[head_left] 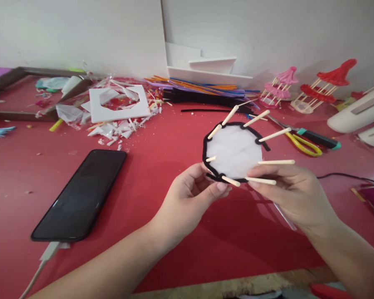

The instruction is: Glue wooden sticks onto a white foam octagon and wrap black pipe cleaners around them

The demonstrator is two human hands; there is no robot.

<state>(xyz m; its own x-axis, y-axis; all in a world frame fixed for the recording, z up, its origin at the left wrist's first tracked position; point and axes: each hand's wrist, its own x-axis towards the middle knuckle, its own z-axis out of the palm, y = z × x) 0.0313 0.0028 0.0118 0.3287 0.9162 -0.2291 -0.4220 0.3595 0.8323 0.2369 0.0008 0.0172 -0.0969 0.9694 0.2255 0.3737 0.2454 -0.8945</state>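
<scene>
Above the table, both hands hold a white disc [233,151] with several pale wooden sticks [276,134] standing out around its rim. A black pipe cleaner [205,149] winds along the rim between the sticks; one loose end juts out at the upper right. My left hand [187,199] is closed on the lower left edge, its thumb beside the bottom stick. At the lower right, my right hand [289,191] pinches the edge, fingers close to two sticks and the pipe cleaner. The disc's underside is hidden.
A black phone [81,195] with a cable lies left on the red table [162,249]. Foam scraps [115,128], pipe cleaners [202,93] and two small tiered models [322,87] are at the back. Yellow-handled pliers [305,145] and a cutter [322,138] lie right.
</scene>
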